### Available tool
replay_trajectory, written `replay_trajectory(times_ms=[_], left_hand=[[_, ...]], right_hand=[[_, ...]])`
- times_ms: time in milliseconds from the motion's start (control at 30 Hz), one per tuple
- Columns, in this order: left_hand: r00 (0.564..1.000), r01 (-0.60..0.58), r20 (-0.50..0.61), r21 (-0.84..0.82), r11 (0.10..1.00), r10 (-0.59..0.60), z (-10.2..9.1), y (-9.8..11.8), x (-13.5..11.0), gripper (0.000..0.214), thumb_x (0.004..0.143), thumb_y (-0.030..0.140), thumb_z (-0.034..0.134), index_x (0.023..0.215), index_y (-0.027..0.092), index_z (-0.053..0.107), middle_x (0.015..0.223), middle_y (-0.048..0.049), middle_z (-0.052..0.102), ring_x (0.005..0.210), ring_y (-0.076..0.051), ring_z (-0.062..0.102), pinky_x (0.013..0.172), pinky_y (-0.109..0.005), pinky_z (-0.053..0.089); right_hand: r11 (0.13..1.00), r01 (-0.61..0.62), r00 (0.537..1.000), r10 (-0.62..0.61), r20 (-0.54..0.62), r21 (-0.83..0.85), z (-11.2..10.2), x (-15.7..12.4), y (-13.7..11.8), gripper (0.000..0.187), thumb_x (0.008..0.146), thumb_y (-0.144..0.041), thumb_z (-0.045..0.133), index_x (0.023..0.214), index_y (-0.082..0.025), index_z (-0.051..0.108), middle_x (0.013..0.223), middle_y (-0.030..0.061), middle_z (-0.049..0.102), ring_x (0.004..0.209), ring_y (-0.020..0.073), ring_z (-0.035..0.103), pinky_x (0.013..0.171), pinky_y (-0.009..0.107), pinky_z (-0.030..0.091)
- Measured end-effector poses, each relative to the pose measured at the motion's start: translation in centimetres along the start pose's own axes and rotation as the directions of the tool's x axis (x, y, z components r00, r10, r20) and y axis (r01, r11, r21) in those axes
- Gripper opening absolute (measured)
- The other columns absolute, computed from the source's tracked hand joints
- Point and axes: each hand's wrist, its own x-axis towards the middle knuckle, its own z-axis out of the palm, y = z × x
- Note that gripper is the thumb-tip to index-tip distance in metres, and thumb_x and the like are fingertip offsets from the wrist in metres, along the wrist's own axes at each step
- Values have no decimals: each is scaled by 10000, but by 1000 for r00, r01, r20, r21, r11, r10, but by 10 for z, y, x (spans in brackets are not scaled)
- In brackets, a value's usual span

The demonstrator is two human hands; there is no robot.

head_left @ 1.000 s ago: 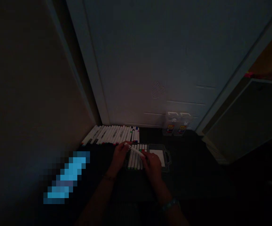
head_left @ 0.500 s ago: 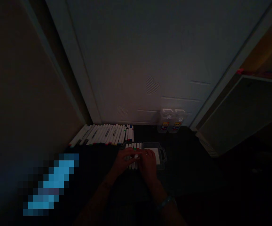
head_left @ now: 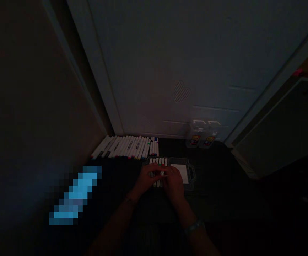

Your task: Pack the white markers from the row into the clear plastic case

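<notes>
My left hand and my right hand meet above an open clear plastic case. Their fingers are closed together around a white marker, of which just a small pale end shows between the fingertips. Under the hands, white markers lie side by side in the left half of the case, some with green or red marks. A white sheet lies in the right half, partly covered by my right hand. The dim light and the fingers hide most of the held marker.
A long row of white markers lies behind the case to the left, near the wall. Two clear plastic cases stand upright against the white panel. A pixelated bright blue patch is at the left. The dark tabletop extends right.
The whole scene has shifted right and slightly up in the picture as the camera turned. Both hands keep nearly the same pose over the case, with the pale marker end still between their fingers.
</notes>
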Motion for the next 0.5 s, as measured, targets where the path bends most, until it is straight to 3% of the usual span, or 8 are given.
replay_trajectory(times_ms=[167,233,367,433,500], left_hand=[[999,42,-7,-27,999,-42,0,0,0,190,709,308,701,834,165,710,716,-29,625,660,-135,547,638,-240,437],[992,98,-77,-42,994,-101,-1,-1,0,202,721,319,683,839,157,705,736,-31,637,669,-138,549,641,-239,434],[901,242,-314,-208,948,-299,-6,-5,4,285,764,378,604,893,135,676,721,-21,631,615,-127,529,576,-222,417],[869,275,-337,-277,921,-362,-8,-5,6,311,761,387,595,915,128,672,699,-13,616,599,-120,513,553,-211,400],[867,289,-312,-319,903,-388,-10,-5,9,329,756,384,598,944,124,670,664,-4,591,592,-114,497,551,-204,390]], right_hand=[[1000,-5,1000,5,-18,10,0,0,0,281,839,-117,472,1096,-194,557,1028,64,620,999,229,499,926,398,365],[1000,-11,999,11,-33,14,0,1,-1,255,867,-151,456,1093,-200,562,986,62,627,958,229,510,894,401,374],[995,12,996,-3,-88,102,-1,0,-2,223,892,-240,465,1080,-226,583,941,50,636,888,216,528,825,381,391],[984,23,992,0,-125,179,-2,-1,-2,220,887,-264,483,1075,-238,595,926,43,636,864,205,535,800,364,401],[967,0,986,41,-160,253,-3,-2,-1,223,884,-274,490,1073,-243,604,907,43,631,854,199,536,777,349,412]])
